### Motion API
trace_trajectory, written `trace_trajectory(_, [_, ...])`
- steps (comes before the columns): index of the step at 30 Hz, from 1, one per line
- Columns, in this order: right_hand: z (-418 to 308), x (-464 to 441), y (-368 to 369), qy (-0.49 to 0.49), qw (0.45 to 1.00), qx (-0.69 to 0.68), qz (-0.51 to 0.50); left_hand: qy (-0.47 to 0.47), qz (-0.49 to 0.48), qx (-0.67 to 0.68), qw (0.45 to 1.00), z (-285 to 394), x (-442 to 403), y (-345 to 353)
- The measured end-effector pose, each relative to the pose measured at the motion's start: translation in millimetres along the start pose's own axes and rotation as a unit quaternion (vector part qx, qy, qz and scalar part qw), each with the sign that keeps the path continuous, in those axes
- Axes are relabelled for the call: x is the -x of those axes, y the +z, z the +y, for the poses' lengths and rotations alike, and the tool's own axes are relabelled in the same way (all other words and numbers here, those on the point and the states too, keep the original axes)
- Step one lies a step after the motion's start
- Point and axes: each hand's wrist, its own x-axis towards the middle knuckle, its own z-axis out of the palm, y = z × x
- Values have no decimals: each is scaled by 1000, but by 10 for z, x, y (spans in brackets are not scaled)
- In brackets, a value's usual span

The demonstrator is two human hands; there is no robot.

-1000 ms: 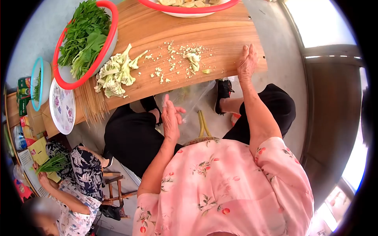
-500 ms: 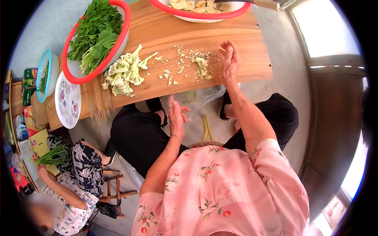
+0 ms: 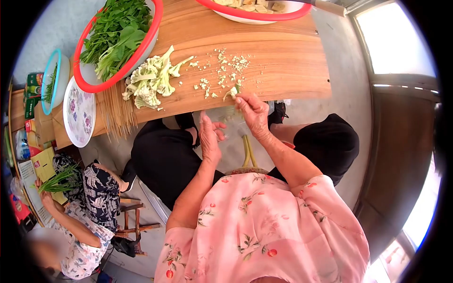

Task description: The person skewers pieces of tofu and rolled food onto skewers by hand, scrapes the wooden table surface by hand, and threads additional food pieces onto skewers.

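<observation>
My right hand (image 3: pixel 254 113) pinches a small cauliflower piece (image 3: pixel 232 93) just over the front edge of the wooden table (image 3: pixel 283 61). Below that edge, over my lap, my left hand (image 3: pixel 210 137) is raised with its fingers apart and nothing seen in it. Pale cauliflower crumbs (image 3: pixel 236 61) lie scattered on the wood beyond my right hand. To the left is a pile of cauliflower florets (image 3: pixel 150 80), beside a bundle of thin wooden sticks (image 3: pixel 115 108) that jut past the table edge.
A red-rimmed basin of leafy greens (image 3: pixel 155 28) and a floral plate (image 3: pixel 79 112) stand on the left. Another red-rimmed basin (image 3: pixel 264 18) holds pale slices at the back, a knife handle (image 3: pixel 330 7) by it. At lower left a seated person (image 3: pixel 85 236) holds green stalks (image 3: pixel 59 181).
My right hand has moved left and toward me from the table's right part, and has taken hold of the small cauliflower piece. My left hand stays nearly in place.
</observation>
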Motion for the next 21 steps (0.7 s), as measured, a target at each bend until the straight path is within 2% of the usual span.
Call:
trace_trajectory(4, [-53, 5, -8, 45, 995, -47, -80, -7, 4, 2, 1000, -51, -35, -29])
trace_trajectory(6, [-16, -377, -42, 8, 998, -58, 23, -5, 6, -6, 1000, -73, -51, -41])
trace_trajectory(8, [-124, -918, -182, -164, 976, 140, 38, -7, 6, -8, 1000, -78, -53, -56])
trace_trajectory(10, [116, -1358, -166, -266, 905, 321, 86, -7, 5, -13, 1000, -34, -69, -51])
trace_trajectory(11, [157, -1438, -124, -266, 906, 319, 84, -9, 3, -29, 1000, 3, -56, -41])
trace_trajectory(13, [283, -1451, -95, -267, 875, 403, 9, -21, 4, -44, 999, 33, -4, -39])
trace_trajectory(14, [253, -1338, -85, -262, 876, 405, 4, -11, 6, -41, 999, 40, -8, -28])
trace_trajectory(16, [78, -1013, -39, -268, 904, 319, -96, -1, 9, -35, 999, 30, -7, -27])
trace_trajectory(17, [56, -862, -56, -269, 904, 319, -99, 4, 8, -44, 999, 33, -14, -38])
trace_trajectory(19, [49, -627, -82, -183, 938, 173, -240, 9, 9, -53, 998, 51, -24, -49])
trace_trajectory(20, [49, -607, -69, -180, 938, 172, -241, 10, 9, -56, 998, 56, -19, -40])
trace_trajectory(21, [33, -588, -54, -208, 943, 174, -191, 9, 8, -60, 998, 47, -6, -34])
